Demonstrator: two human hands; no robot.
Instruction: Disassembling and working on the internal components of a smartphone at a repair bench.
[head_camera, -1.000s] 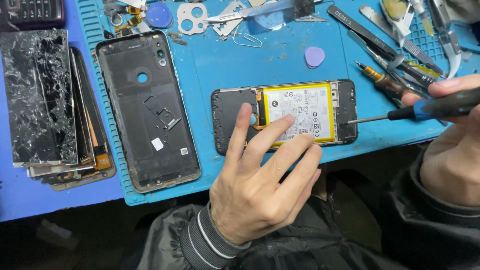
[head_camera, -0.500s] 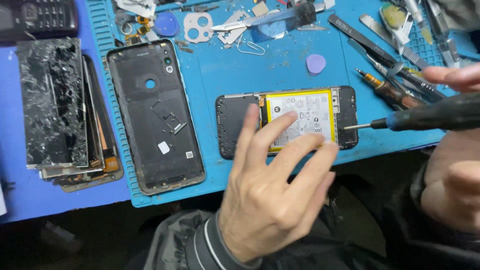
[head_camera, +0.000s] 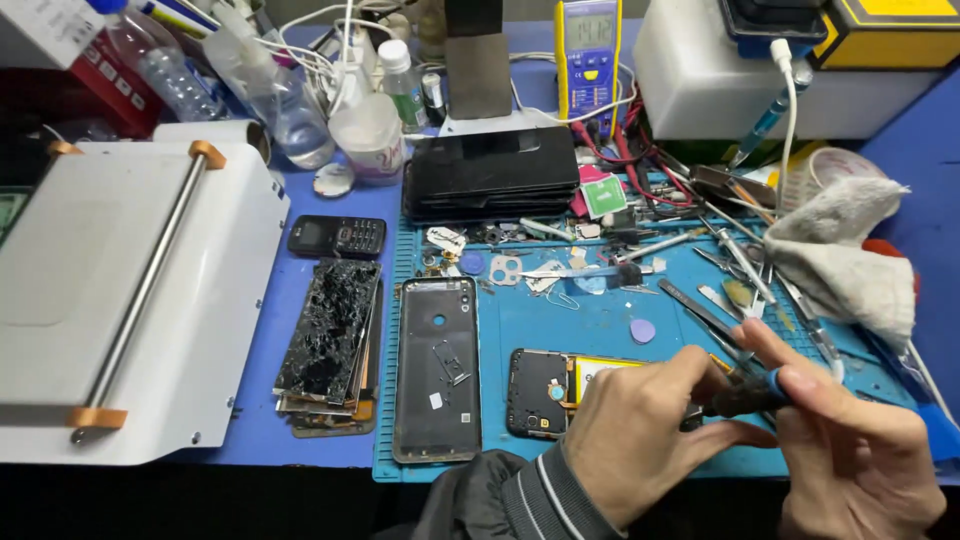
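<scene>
Fingers of both hands pinch a dark screwdriver (head_camera: 745, 398): left hand (head_camera: 640, 435) at its tip, right hand (head_camera: 850, 450) gripping the handle. Just beyond lies the opened phone (head_camera: 545, 392); left, a back cover (head_camera: 438, 368); farther, stacked black panels (head_camera: 490, 172).

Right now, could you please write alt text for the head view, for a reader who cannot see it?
Two hands, left hand and right hand, hold a dark screwdriver above an opened phone on a blue work mat. Beside it lie a phone back cover and a stack of cracked screens.
</scene>
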